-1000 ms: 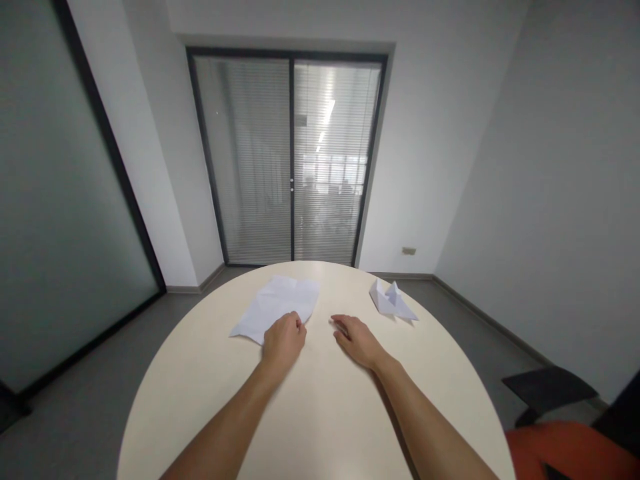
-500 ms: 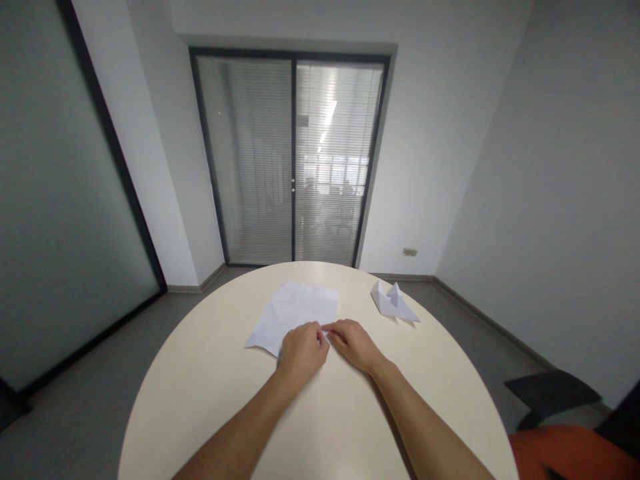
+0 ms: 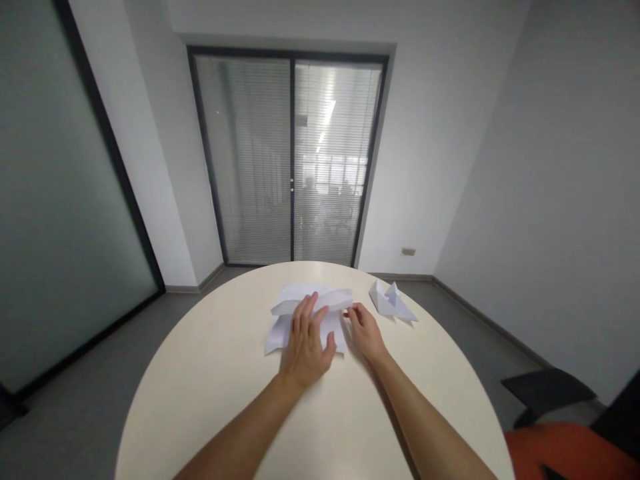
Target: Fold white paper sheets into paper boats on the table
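A creased sheet of white paper (image 3: 277,341) lies on the round table in front of me, a ridge standing up across its middle. Over the sheet is my left hand (image 3: 306,343), fingers stretched out and spread, the fingertips reaching the ridge. My right hand (image 3: 364,329) is at the sheet's right edge, thumb and fingers pinched on the end of the raised part. To the right of that hand sits a folded white paper boat (image 3: 393,303), untouched.
The pale round table (image 3: 210,393) carries the papers. An orange and black chair (image 3: 570,447) stands at the right. Beyond the table are a glass door with blinds (image 3: 243,167) and a wall socket (image 3: 409,252).
The sheet has moved right and turned squarer to me, and a ridge has risen across it. My left hand has opened from a closed grip; my right hand now pinches the sheet's right edge.
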{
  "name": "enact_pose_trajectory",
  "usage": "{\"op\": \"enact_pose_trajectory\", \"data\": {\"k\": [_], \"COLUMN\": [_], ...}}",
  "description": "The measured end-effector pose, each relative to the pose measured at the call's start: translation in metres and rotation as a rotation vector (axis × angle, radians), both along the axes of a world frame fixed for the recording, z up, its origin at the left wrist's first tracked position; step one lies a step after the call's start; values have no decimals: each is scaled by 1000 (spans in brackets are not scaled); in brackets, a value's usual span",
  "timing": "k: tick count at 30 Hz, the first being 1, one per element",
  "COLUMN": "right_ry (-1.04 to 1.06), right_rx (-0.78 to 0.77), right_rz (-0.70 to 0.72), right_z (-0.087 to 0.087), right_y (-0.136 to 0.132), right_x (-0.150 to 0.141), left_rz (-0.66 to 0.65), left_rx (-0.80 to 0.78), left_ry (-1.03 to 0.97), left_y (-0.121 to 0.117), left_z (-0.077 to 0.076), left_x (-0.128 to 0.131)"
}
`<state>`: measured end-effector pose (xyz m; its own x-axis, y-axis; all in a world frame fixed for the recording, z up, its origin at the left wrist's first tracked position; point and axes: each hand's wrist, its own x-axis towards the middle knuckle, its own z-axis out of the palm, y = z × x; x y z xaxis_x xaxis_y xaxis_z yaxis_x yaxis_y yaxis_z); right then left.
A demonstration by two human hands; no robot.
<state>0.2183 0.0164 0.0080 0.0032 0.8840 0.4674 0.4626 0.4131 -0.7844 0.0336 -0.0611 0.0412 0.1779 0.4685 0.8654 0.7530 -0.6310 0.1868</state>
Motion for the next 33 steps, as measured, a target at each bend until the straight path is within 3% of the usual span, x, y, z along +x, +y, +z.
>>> {"op": "enact_pose_trajectory", "data": {"k": [6,11,15,19,26,30,33], "right_ry": [211,284,321,283,102,-36,-149], "right_rx": [-9,-48,-44,-48,-37,-42,-90], "right_rz": [-95,-107,-127,-121,-48,14,35], "right_z": [-9,-9,-11,-13,-8,-4,-1], "right_y": [15,17,17,17,8,-1,-7], "right_x": [12,17,19,20,25,28,30], "left_rz": [97,48,178,360,680,802,861], "left_rx": [-143,-571,-766,-836,-930,-956,-929], "left_ry": [-191,77,256,339,289,249,260], "left_y": [17,17,18,31,58,62,61], "left_z": [-8,-22,-29,-30,-37,-38,-33], "left_x": [-9,-8,-14,-34,-88,-114,-118]}}
